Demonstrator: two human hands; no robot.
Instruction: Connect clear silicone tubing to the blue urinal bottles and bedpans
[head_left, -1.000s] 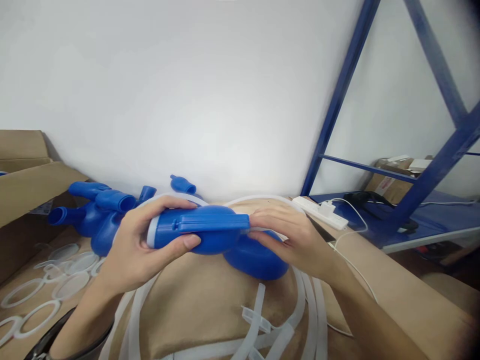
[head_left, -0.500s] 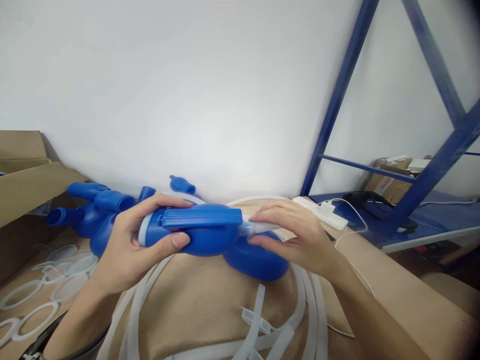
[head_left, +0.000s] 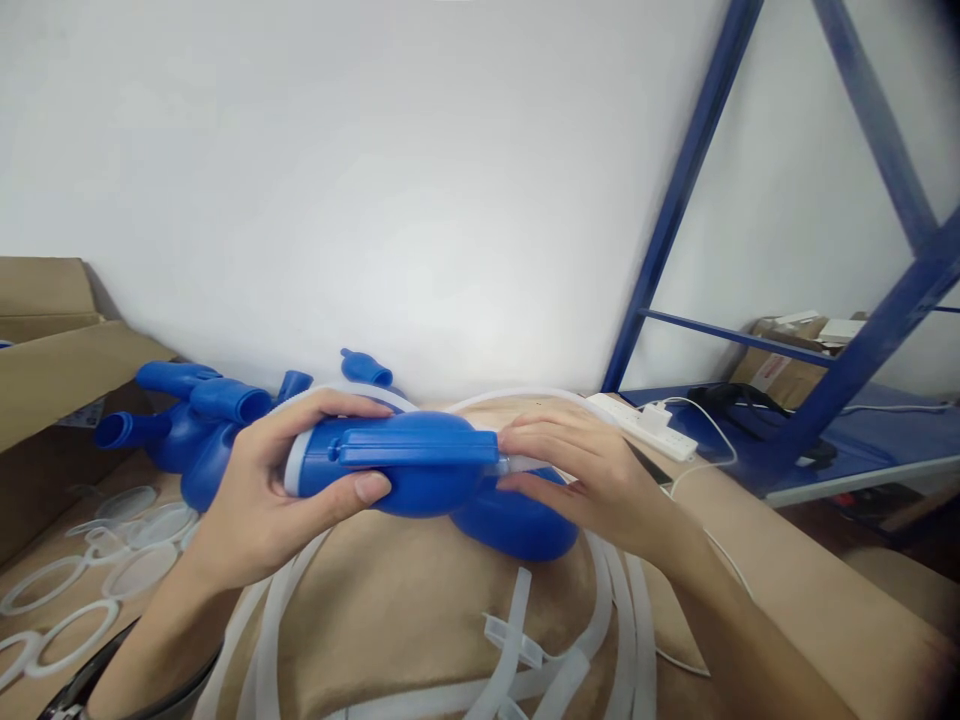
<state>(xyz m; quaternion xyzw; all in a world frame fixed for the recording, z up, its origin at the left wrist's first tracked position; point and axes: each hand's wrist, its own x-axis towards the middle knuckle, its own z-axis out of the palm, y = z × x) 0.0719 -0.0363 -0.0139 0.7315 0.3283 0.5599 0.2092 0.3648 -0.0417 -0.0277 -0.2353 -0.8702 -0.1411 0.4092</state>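
A blue plastic bottle-like vessel (head_left: pixel 409 468) with a flat handle along its top is held level above a tan padded surface (head_left: pixel 405 600). My left hand (head_left: pixel 262 505) is wrapped round its white-rimmed left end. My right hand (head_left: pixel 581 470) pinches a translucent white tube (head_left: pixel 521 463) where it enters the vessel's right end. A second blue vessel (head_left: pixel 517 520) lies on the surface just behind and below.
Several more blue vessels (head_left: pixel 187 425) lie at the left by a cardboard box (head_left: pixel 52 360). Clear rings (head_left: pixel 67 600) are scattered at the lower left. White tubes and straps (head_left: pixel 540 650) loop over the surface. A white power strip (head_left: pixel 641 420) and blue shelf frame (head_left: pixel 675 200) stand at right.
The tube end showed more between vessel and fingers half a second ago; now it sits further in and my right hand is close against the vessel's end.
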